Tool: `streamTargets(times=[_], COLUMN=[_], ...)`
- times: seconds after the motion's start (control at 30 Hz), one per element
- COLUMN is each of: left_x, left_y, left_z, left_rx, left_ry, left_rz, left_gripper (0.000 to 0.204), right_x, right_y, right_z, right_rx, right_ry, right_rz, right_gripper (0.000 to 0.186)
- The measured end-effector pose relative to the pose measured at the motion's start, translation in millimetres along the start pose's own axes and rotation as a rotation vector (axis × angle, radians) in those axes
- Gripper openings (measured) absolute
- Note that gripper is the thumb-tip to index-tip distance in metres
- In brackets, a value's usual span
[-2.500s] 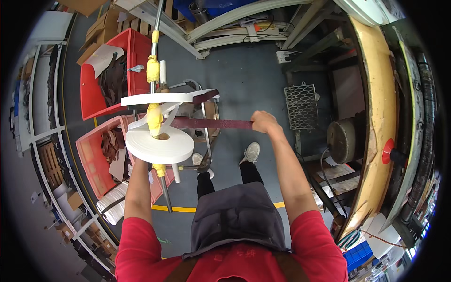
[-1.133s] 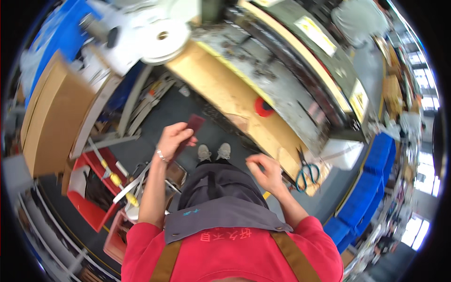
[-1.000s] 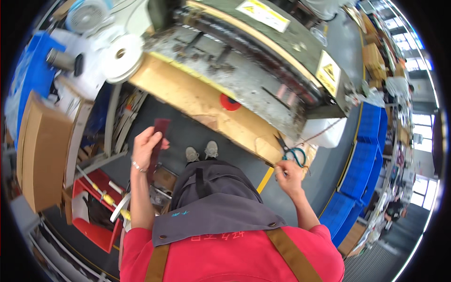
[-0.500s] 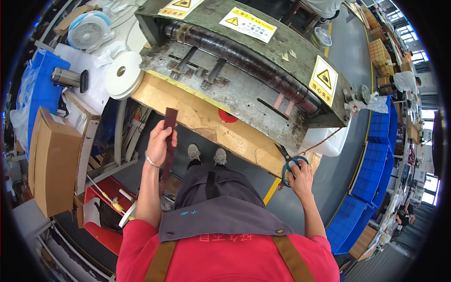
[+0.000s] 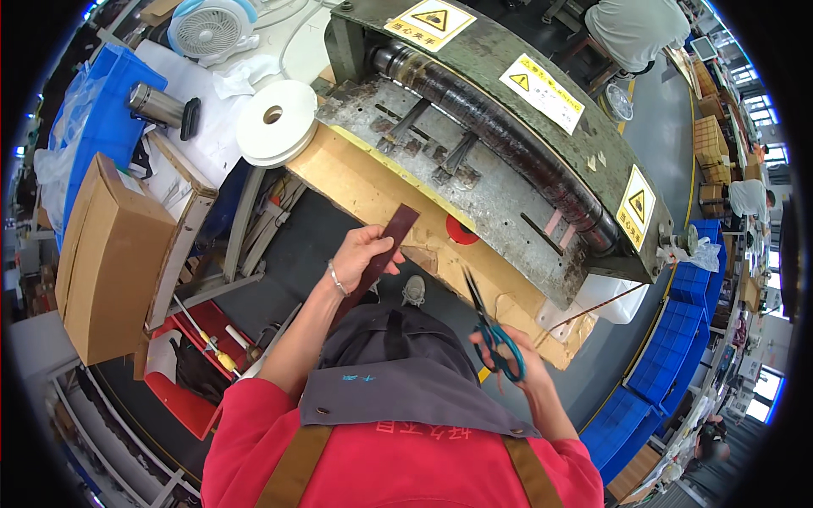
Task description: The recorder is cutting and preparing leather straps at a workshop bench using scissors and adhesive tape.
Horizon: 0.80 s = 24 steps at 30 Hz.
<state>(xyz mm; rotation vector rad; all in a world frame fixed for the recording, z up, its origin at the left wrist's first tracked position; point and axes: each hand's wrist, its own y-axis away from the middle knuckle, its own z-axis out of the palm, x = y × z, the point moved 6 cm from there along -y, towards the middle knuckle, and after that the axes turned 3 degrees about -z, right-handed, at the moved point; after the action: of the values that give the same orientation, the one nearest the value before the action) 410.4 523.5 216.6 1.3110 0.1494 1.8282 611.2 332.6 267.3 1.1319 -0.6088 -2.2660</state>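
A dark maroon strap (image 5: pixel 398 227), flat and long, is pinched between the thumb and fingers of my left hand (image 5: pixel 365 256). Its short end sticks up past the fingers, and the rest hangs down toward my apron. In my right hand (image 5: pixel 511 356) are scissors (image 5: pixel 484 317) with teal handles and dark blades, the tips pointing up and away from me. The blades look nearly closed. Between the scissors and the strap there is a gap. Beyond both hands runs the wooden front board (image 5: pixel 343 176) of a green roller machine (image 5: pixel 542 110).
A dark roller (image 5: pixel 500 135) spans the machine above its metal bed. White tape rolls (image 5: pixel 275 124) sit at its left corner, beside a cardboard box (image 5: pixel 114 262) and a blue bin (image 5: pixel 102 127). Blue crates (image 5: pixel 652 372) line the right aisle. Another person (image 5: pixel 635 34) sits at the back.
My left hand has brought the strap rightward, now tilted. My right hand has lifted the scissors off the board's right end and moved them left. The view has shifted, too.
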Motion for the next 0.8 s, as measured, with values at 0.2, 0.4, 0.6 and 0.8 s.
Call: streamTargets(times=[0.2, 0.4, 0.6, 0.8], left_x=[-7, -3, -11, -10], left_y=[1, 10, 10, 8], left_z=[0, 8, 13, 11], left_rx=[0.028, 0.043, 0.035, 0.022], left_ry=[0.025, -0.024, -0.111, -0.149], left_rz=[0.012, 0.068, 0.069, 0.053], left_gripper=[0.010, 0.012, 0.014, 0.013], right_x=[-4, -9, -14, -8], right_y=[-70, -92, -103, -121], right_z=[27, 44, 67, 63], right_rx=[0.061, 0.017, 0.116, 0.136], right_ry=[0.084, 0.482, 0.625, 0.688], right_rz=[-0.199, -0.302, -0.252, -0.307], right_gripper=[0.059, 0.058, 0.048, 0.039])
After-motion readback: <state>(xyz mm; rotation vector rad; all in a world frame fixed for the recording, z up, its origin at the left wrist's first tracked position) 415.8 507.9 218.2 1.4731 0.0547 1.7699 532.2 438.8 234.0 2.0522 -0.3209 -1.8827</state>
